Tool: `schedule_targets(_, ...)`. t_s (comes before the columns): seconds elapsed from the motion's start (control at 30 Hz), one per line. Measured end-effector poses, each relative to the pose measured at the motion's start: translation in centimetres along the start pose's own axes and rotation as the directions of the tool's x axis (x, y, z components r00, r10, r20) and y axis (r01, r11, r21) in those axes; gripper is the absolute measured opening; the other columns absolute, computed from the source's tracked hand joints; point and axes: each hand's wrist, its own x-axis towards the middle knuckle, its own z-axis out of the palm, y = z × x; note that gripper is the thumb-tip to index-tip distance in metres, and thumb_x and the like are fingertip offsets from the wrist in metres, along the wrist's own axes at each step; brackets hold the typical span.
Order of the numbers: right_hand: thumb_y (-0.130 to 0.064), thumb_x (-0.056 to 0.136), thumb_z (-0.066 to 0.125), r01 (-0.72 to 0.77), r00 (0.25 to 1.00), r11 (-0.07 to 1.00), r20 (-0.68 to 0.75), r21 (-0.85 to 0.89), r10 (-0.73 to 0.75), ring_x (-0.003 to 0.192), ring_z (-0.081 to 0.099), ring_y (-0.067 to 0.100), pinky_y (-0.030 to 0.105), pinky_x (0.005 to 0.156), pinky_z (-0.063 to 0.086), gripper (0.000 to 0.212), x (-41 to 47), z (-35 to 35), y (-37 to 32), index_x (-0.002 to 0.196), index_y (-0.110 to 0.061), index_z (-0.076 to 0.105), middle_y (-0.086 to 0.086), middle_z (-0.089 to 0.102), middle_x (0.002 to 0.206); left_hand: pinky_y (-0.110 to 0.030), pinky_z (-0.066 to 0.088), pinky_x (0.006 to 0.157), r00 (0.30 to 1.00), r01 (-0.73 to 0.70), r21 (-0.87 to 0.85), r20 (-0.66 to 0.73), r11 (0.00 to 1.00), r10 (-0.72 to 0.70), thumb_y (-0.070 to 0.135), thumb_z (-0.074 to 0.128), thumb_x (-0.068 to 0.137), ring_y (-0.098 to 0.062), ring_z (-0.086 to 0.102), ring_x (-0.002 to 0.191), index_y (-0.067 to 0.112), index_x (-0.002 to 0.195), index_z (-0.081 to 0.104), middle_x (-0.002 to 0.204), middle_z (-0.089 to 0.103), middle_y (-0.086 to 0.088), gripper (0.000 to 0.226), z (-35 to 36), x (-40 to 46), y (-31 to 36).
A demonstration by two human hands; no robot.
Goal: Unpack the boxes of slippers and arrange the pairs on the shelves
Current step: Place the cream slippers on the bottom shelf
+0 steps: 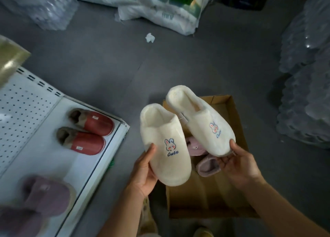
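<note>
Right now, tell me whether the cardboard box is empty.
Not empty. The open cardboard box holds pink slippers below the cream slippers held above it.

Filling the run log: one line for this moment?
left hand: holds cream slipper | right hand: holds other cream slipper | above open box | shelf: red pair

Plenty of open grey floor point(110, 62) in the middle, only a crumpled white scrap point(150, 37) lying on it. The white shelf point(84, 167) on the left has bare room at its front half, between the red slippers point(85, 131) near the back panel and the purple slippers point(41, 199) at the near end. The cardboard box point(230, 110) is open on top, but both hands and the cream slippers point(180, 135) hang right over it. Wrapped bottle packs point(307, 87) wall off the right side, more packs point(157, 6) block the far edge.
</note>
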Motion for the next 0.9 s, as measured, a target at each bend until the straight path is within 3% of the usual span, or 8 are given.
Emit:
schedule_targets(0.1, -0.027, 0.095, 0.050, -0.053, 0.998, 0.998, 0.025, -0.021, 0.053, 0.071, 0.072, 0.020, 0.028, 0.059, 0.058, 0.027, -2.7, 0.6, 1.6, 0.109, -0.008, 0.061, 0.010, 0.075, 0.090, -0.057, 0.046, 0.103, 1.000, -0.028, -0.027, 0.014, 0.999, 0.028, 0.050, 0.093, 0.049, -0.035, 0.056, 0.126, 0.021, 0.134, 0.060, 0.132, 0.063, -0.015, 0.096, -1.1, -3.0, -0.4)
schedule_targets(0.17, -0.025, 0.084, 0.065, -0.091, 0.996, 0.996, 0.025, -0.012, 0.091, 0.075, 0.073, 0.022, 0.029, 0.061, 0.059, 0.034, -4.2, 0.9, 2.8, 0.113, -0.008, 0.060, 0.010, 0.075, 0.093, -0.055, 0.050, 0.098, 0.999, -0.038, -0.061, 0.017, 0.997, 0.039, 0.051, 0.091, 0.055, -0.034, 0.057, 0.125, 0.022, 0.139, 0.055, 0.135, 0.061, -0.014, 0.096, -2.0, -4.4, -0.9)
schedule_targets(0.23, -0.025, 0.046, 0.093, -0.116, 0.993, 0.993, 0.024, -0.018, 0.116, 0.098, 0.070, 0.027, 0.038, 0.078, 0.058, 0.083, -5.2, 0.9, 4.3, 0.119, -0.010, 0.058, 0.012, 0.072, 0.109, -0.052, 0.052, 0.092, 0.999, -0.041, -0.081, 0.019, 0.996, 0.043, 0.052, 0.088, 0.061, -0.033, 0.058, 0.125, 0.023, 0.141, 0.052, 0.138, 0.059, -0.014, 0.093, -2.8, -5.9, -1.2)
schedule_targets(0.3, -0.026, 0.024, 0.099, -0.111, 0.993, 0.993, 0.031, -0.040, 0.112, 0.110, 0.065, 0.031, 0.044, 0.087, 0.053, 0.108, -6.3, 0.9, 5.8, 0.122, -0.010, 0.057, 0.014, 0.069, 0.118, -0.050, 0.054, 0.091, 0.999, -0.046, -0.077, 0.024, 0.996, 0.048, 0.052, 0.088, 0.060, -0.032, 0.059, 0.124, 0.022, 0.143, 0.050, 0.137, 0.060, -0.014, 0.095, -3.6, -7.4, -1.4)
schedule_targets(0.37, -0.022, 0.045, 0.094, -0.119, 0.990, 0.991, 0.061, -0.063, 0.123, 0.102, 0.069, 0.029, 0.040, 0.083, 0.056, 0.086, -7.9, 1.5, 7.4, 0.122, -0.009, 0.057, 0.014, 0.069, 0.116, -0.049, 0.054, 0.092, 0.998, -0.061, -0.086, 0.027, 0.994, 0.063, 0.053, 0.089, 0.057, -0.031, 0.059, 0.124, 0.022, 0.143, 0.050, 0.137, 0.060, -0.013, 0.099, -4.7, -9.0, -1.6)
schedule_targets(0.47, -0.018, 0.078, 0.061, -0.139, 0.983, 0.983, 0.099, -0.120, 0.152, 0.100, 0.068, 0.028, 0.037, 0.077, 0.058, 0.046, -10.9, 2.3, 10.8, 0.122, -0.006, 0.057, 0.015, 0.069, 0.114, -0.055, 0.047, 0.102, 0.994, -0.088, -0.117, 0.056, 0.989, 0.095, 0.054, 0.087, 0.060, -0.032, 0.056, 0.128, 0.024, 0.144, 0.049, 0.139, 0.059, -0.011, 0.097, -6.9, -12.0, -2.0)
schedule_targets(0.63, -0.011, 0.083, 0.053, -0.093, 0.966, 0.971, 0.215, -0.221, 0.141, 0.094, 0.070, 0.027, 0.034, 0.070, 0.061, 0.043, -16.6, 2.6, 17.0, 0.126, -0.015, 0.056, 0.014, 0.069, 0.115, -0.060, 0.040, 0.108, 0.985, -0.139, -0.146, 0.085, 0.980, 0.152, 0.054, 0.085, 0.063, -0.033, 0.055, 0.129, 0.026, 0.142, 0.052, 0.139, 0.059, -0.010, 0.091, -11.2, -18.5, -2.0)
schedule_targets(0.9, -0.006, 0.084, 0.050, -0.063, 0.926, 0.953, 0.339, -0.295, 0.166, 0.123, 0.053, 0.038, 0.043, 0.086, 0.055, 0.052, -24.5, 2.5, 23.9, 0.134, -0.020, 0.052, 0.015, 0.061, 0.130, -0.050, 0.052, 0.096, 0.986, -0.128, -0.081, 0.096, 0.989, 0.135, 0.055, 0.085, 0.063, -0.031, 0.056, 0.128, 0.025, 0.145, 0.047, 0.141, 0.057, -0.010, 0.095, -17.0, -28.4, -1.8)
